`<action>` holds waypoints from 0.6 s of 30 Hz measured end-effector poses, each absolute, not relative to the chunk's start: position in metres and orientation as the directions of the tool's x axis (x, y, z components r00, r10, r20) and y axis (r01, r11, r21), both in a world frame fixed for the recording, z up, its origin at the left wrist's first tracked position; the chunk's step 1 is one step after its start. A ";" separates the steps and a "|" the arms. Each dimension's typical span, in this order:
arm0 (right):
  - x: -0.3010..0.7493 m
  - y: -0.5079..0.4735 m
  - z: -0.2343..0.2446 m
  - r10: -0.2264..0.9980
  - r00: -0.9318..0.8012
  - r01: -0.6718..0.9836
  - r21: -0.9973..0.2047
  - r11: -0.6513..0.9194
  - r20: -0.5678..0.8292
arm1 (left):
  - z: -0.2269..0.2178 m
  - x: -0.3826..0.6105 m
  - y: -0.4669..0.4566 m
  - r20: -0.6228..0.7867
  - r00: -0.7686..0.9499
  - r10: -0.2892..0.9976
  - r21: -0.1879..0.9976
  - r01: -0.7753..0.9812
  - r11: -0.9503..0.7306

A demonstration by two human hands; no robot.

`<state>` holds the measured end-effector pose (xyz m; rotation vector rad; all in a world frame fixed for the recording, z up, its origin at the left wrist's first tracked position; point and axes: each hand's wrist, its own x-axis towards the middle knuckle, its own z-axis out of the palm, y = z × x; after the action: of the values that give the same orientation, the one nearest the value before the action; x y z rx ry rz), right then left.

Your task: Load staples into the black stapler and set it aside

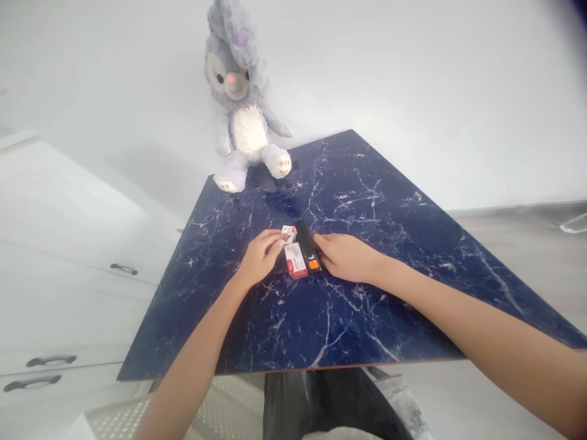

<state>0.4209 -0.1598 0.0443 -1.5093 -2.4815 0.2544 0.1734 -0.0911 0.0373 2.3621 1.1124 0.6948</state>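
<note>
A dark blue marbled counter is set against a plain white wall, flanked by white dark-handled drawers and grey floor.

A room in a home, viewed from above at a downward angle. A grey plush rabbit sits propped against a plain white wall at the far corner of a table, whose glossy top is dark blue with pale marble veins. To the left stand white cabinets with drawers and curved dark handles, plain household furniture. To the right, a pale grey floor meets the wall along a low skirting line. A black stapler and a small red-and-white box lie on the table, ordinary home stationery. The light is soft and even.
</note>
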 end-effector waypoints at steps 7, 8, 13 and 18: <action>0.424 -0.159 0.042 0.878 -0.462 0.826 -0.303 0.476 0.123 | 0.046 0.164 -0.104 0.189 0.642 0.743 0.568 0.546 -0.616; 0.424 -0.158 0.042 0.878 -0.463 0.824 -0.303 0.478 0.125 | 0.045 0.162 -0.105 0.190 0.658 0.729 0.557 0.539 -0.632; 0.423 -0.160 0.041 0.880 -0.459 0.827 -0.303 0.473 0.121 | 0.039 0.158 -0.112 0.072 0.689 0.721 0.547 0.577 -0.606; 0.422 -0.159 0.044 0.910 -0.405 0.835 -0.370 0.408 0.090 | 0.039 0.163 -0.117 0.083 0.674 0.734 0.521 0.599 -0.608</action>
<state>0.4217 -0.1589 0.0443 -1.5233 -2.3904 0.3883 0.1629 -0.1169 0.0394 2.4313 1.0352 0.4007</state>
